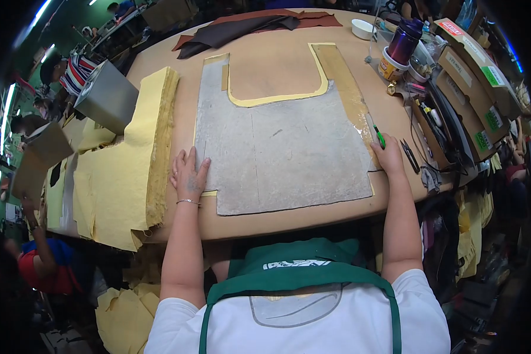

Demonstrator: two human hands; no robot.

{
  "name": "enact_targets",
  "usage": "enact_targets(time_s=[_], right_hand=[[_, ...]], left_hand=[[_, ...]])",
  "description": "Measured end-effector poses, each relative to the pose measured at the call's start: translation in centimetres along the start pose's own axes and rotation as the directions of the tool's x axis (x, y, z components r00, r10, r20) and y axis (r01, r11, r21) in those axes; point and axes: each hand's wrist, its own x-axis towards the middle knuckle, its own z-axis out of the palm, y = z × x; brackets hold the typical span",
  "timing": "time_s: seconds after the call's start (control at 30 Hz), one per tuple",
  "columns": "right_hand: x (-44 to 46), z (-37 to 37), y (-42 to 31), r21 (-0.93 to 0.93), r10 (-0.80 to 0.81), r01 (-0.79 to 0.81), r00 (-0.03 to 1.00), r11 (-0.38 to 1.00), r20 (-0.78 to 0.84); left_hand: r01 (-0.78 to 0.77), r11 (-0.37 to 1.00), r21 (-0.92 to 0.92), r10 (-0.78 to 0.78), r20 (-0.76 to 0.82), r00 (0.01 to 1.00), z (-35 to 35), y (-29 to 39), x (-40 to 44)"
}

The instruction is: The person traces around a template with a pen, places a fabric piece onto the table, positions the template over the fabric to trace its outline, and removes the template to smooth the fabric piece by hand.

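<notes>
A large grey U-shaped panel point(277, 153) lies flat on the table, with yellow material showing along its edges and round its cut-out. My left hand point(189, 172) rests on the panel's left edge, palm down, its fingers spread and holding nothing. At the panel's right edge, my right hand point(388, 154) is closed round a green-handled tool point(379, 137), whose thin tip points up and away along the edge. A brown strip point(351, 97) runs down the panel's right arm beside that tool.
Stacked yellow sheets point(121, 171) stand left of the panel. Dark leather point(236, 35) lies at the back. Right are black scissors point(409, 156), a tool box point(433, 127), a purple bottle point(405, 41) and cardboard boxes point(466, 88). People are at the far left.
</notes>
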Motion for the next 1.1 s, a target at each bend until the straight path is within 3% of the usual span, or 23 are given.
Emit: enact_targets(time_s=[0.47, 0.83, 1.03, 1.1], right_hand=[[0.3, 0.2, 0.5, -0.017, -0.053, 0.053, 0.999, 0.998, -0.011], [1.0, 0.0, 1.0, 0.005, -0.071, 0.071, 0.996, 0.997, 0.058], [0.8, 0.1, 0.5, 0.096, -0.062, 0.059, 0.998, 0.994, 0.029], [0.9, 0.0, 0.2, 0.011, -0.035, 0.034, 0.999, 0.999, 0.025]], left_hand=[[0.006, 1.000, 0.012, -0.005, -0.022, 1.000, 0.1, 0.1, 0.1], [-0.200, 0.977, -0.077, 0.210, 0.152, 0.966, -0.6, -3.5, 1.9], [-0.180, 0.976, -0.118, 0.200, 0.187, 0.962, -1.1, -3.5, 2.0], [-0.192, 0.976, -0.106, 0.210, 0.199, 0.957, -1.3, -3.5, 1.9]])
